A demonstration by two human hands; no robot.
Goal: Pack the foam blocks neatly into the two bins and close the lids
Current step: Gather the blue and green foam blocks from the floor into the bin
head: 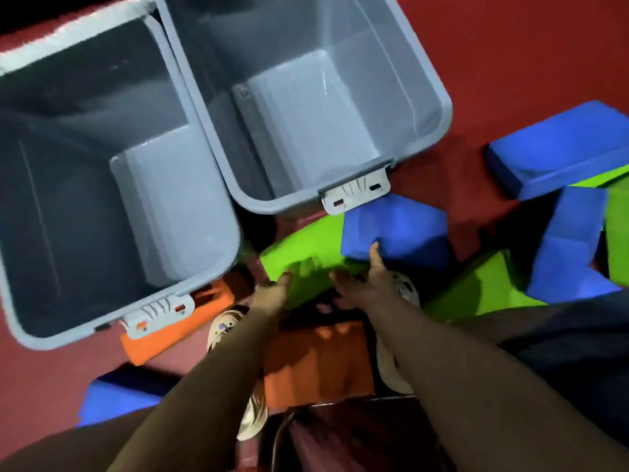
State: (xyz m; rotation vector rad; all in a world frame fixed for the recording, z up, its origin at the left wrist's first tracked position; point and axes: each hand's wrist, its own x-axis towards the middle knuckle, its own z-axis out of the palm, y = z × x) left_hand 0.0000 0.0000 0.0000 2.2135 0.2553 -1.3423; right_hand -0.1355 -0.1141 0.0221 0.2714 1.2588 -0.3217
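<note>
Two open grey bins, left bin (pixel 85 185) and right bin (pixel 306 107), fill the upper frame on red floor (pixel 510 63). At centre, the left hand (pixel 272 291) and right hand (pixel 360 281) grip opposite edges of a green foam block (pixel 306 253); a blue block (pixel 394 226) rests on it. Other blocks lie lower and right.

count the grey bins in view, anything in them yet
2. The left bin and the right bin stand side by side on the red floor, both open. No blocks show inside either, though the left bin's far end is cut off.
</note>
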